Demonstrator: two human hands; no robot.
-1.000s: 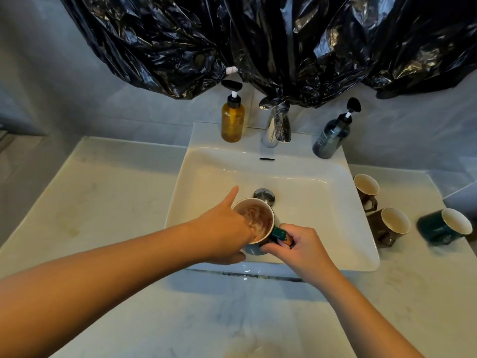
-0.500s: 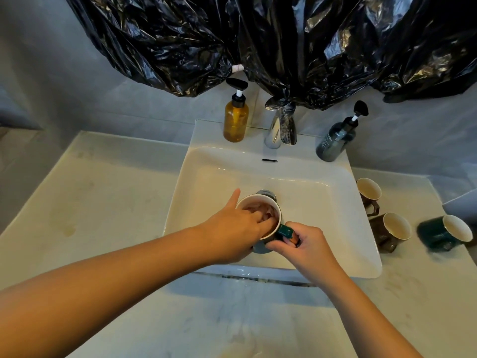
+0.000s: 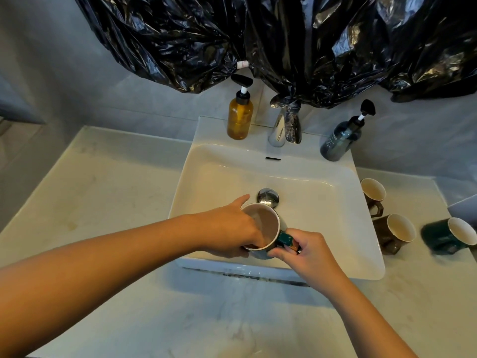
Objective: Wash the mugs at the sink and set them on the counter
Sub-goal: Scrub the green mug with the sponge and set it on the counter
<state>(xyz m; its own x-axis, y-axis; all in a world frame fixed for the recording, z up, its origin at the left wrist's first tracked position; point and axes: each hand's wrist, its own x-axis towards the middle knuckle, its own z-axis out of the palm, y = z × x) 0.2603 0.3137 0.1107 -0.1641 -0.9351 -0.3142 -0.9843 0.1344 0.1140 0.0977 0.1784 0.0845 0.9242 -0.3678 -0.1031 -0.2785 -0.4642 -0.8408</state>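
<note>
A dark green mug (image 3: 265,222) with a pale, brown-stained inside is held over the front of the white sink (image 3: 366,257). My right hand (image 3: 305,251) grips its green handle. My left hand (image 3: 227,226) has its fingers dipped inside the mug at the near rim, with the thumb pointing away toward the drain (image 3: 268,196). Two brown mugs (image 3: 373,191) (image 3: 397,231) and another green mug (image 3: 449,235) lie on their sides on the counter right of the sink.
The chrome faucet (image 3: 286,122) stands behind the basin between an amber pump bottle (image 3: 240,120) and a dark pump bottle (image 3: 340,140). Black plastic sheeting (image 3: 284,42) hangs over the wall above. Pale marble counter (image 3: 103,202) extends to the left and in front.
My left fingers have moved around inside the mug, from its far side to the near rim. The mug has tilted slightly, and my right hand has kept hold of the handle.
</note>
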